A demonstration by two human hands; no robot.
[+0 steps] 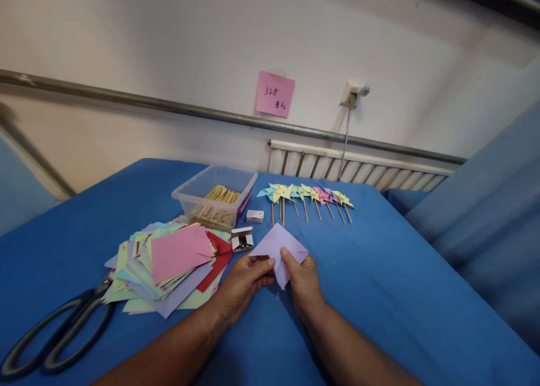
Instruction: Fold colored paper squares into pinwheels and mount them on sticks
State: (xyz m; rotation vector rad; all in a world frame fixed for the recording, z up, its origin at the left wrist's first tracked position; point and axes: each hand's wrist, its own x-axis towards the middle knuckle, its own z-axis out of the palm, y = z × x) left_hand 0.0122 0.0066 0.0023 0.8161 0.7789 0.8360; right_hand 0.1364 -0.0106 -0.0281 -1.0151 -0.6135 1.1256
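A light purple sheet of paper is held between both hands over the blue table, one corner pointing away from me and slits showing near its side and lower corners. My left hand pinches it at the lower left, thumb on top. On the right, my right hand grips it with the thumb pressed on the paper near its middle. Just beyond my left hand stands an open small white box with shiny metal pins inside. A pile of coloured paper sheets lies to the left.
A clear plastic bin holds many wooden sticks. Next to it sits a closed small box. Several finished paper pinwheels lie in a row at the back. Large scissors rest at the left, partly under the paper pile.
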